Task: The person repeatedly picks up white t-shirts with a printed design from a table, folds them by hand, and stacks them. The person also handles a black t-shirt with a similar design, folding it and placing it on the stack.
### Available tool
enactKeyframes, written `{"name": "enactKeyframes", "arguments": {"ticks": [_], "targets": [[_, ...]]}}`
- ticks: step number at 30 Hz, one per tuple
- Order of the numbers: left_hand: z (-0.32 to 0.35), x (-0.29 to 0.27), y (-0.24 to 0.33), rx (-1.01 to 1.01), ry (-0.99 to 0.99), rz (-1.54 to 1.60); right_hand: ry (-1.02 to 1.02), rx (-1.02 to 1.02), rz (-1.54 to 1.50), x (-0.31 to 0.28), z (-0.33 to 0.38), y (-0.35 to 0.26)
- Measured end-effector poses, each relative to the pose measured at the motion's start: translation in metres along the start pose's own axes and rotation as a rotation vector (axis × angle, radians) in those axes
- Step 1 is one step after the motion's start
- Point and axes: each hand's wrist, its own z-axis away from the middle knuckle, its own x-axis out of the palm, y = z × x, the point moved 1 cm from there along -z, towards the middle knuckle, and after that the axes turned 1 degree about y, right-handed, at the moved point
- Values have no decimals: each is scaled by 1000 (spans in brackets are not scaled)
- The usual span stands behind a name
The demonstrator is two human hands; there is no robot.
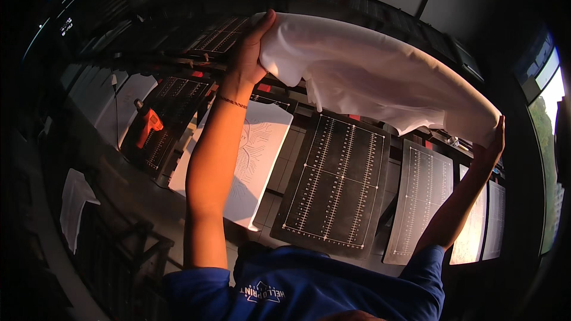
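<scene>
White fabric takes up most of the top of my view right now: one big cloth [369, 53], stretched above the boards between two bare hands. From my end, the left hand [250, 50] is clamped on its left end, thumb up, and the right hand [491, 139] grips the far end, fingers mostly hidden. So they're well apart, both holding the same piece, and its lower edge hangs in folds over the back end of a dark board [342, 202].

Writing-wise: that board carries three columns of white tick marks with tiny numbers, plus thin lines with dots at the corners. One blue shirt [345, 279] on the wearer, with white block lettering [262, 292] on the chest and a smaller line worked into it. Left of the dark board I count one white printed garment [270, 134] with fine dark linework, partly behind the left forearm; any small lettering there is too hard for me to read.

Other counts: one orange gun-shaped tool [150, 126] lying on another marked board [178, 98], one thin bracelet [232, 101], and three paler boards [419, 202] in a row to the right, the middle one glaring in sunlight.
</scene>
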Motion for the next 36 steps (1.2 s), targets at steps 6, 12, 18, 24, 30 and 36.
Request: {"name": "enactKeyframes", "arguments": {"ticks": [6,12,18,24,30,36], "targets": [[56,-57,151,83,-62,69,3,-409,258,117,95,-48],[84,-129,240,108,-219,63,-104,-213,437,251,178,36],[38,-327,212,-336,118,-93,-160,251,442,315,178,196],[14,-346,236,-174,150,-25,-223,272,275,357,191,196],[132,-335,275,-265,318,-147,-102,295,488,359,263,162],[311,-448,171,-392,362,-559,-17,633,637,235,430,256]]}}
